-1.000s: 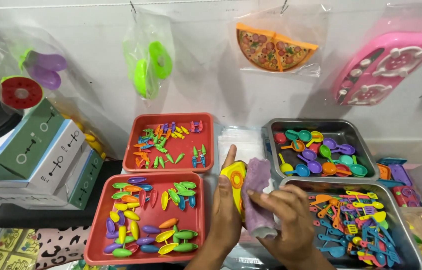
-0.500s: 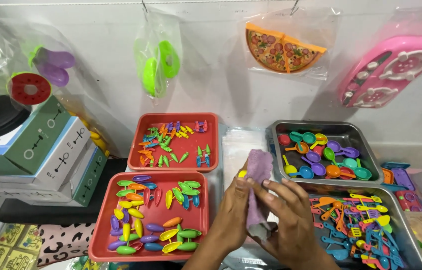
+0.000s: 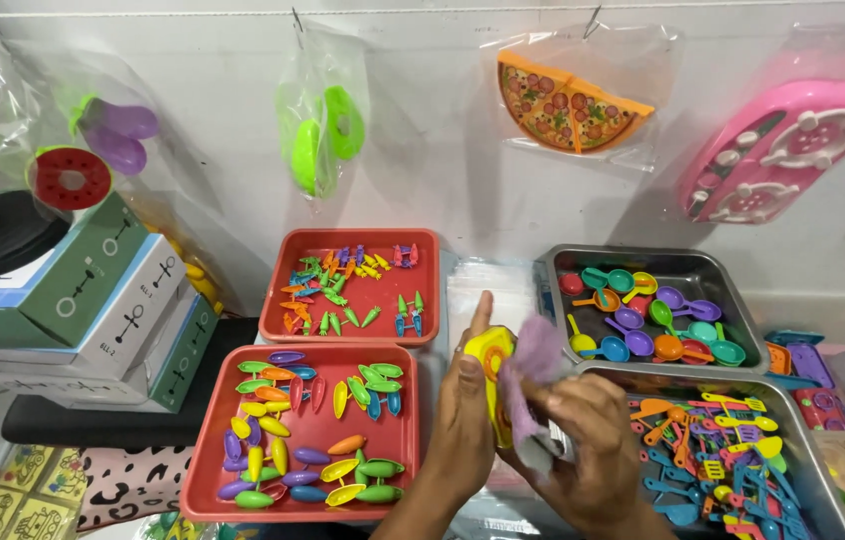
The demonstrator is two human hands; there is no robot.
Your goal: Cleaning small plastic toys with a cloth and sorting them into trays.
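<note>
- Head view, lower centre of the frame: the left hand (image 3: 465, 410) is holding a yellow toy piece (image 3: 492, 352) upright, fingers wrapped around it and the forefinger pointing up along its edge.
- Just to the right, the right hand (image 3: 588, 440) is gripping a purple cloth (image 3: 533, 375) and pressing it against the yellow toy piece; cloth and toy are touching.
- To the left of the hands, a red tray (image 3: 205, 470) is holding coloured oval toy bits, and a second red tray (image 3: 425, 290) above it is carrying smaller coloured pieces.
- To the right, a metal tray (image 3: 743, 320) is holding toy spoons, and another metal tray (image 3: 813, 480) below it is holding mixed toy utensils.
- Along the top, bagged toys are hanging on the wall: a toy pizza (image 3: 568, 100) and a pink toy stove (image 3: 783, 145).
- At the left edge, stacked boxes (image 3: 93, 310) are sitting beside the trays.
</note>
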